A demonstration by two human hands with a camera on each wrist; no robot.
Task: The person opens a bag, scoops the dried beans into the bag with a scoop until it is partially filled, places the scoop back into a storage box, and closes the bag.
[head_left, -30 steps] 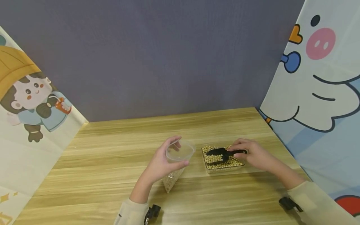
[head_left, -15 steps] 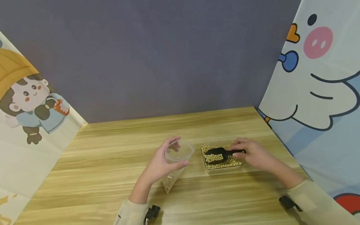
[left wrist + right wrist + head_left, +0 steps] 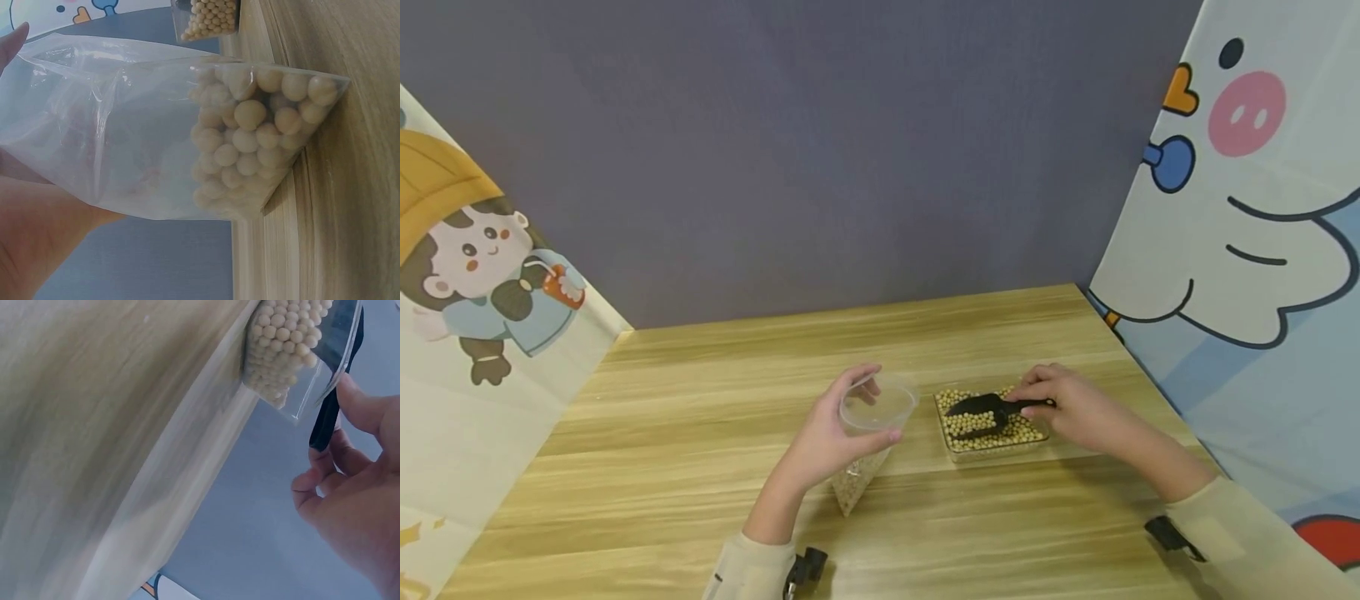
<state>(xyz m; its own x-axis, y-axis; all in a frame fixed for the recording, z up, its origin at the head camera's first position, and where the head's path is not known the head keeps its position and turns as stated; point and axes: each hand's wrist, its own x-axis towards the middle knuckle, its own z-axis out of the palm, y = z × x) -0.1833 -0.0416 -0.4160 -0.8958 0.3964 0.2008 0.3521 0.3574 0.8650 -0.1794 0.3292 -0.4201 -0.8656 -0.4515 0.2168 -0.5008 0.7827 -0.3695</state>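
Note:
My left hand (image 3: 820, 446) grips a clear plastic bag (image 3: 859, 483) near its top, fingers and thumb curved around the spread, round mouth. Pale round soybeans (image 3: 244, 137) fill the bag's lower part, and its pointed bottom corner is down at the table. To the right, my right hand (image 3: 1078, 412) pinches the handle of a small black scoop (image 3: 1011, 408) between thumb and fingers. The scoop's blade lies among the soybeans in a clear rectangular box (image 3: 996, 455), with some beans in its hollow. In the right wrist view, the box wall partly covers the scoop (image 3: 325, 422).
A wood-grain table (image 3: 700, 467) carries the box and bag, which stand a short way apart. Behind rises a grey wall panel (image 3: 850, 167). Cartoon-printed panels flank the table on the left (image 3: 557, 400) and right (image 3: 1195, 250).
The scoop held more beans, tipped up, half a second ago; now it has turned slightly and shows fewer. The left hand and bag have hardly moved.

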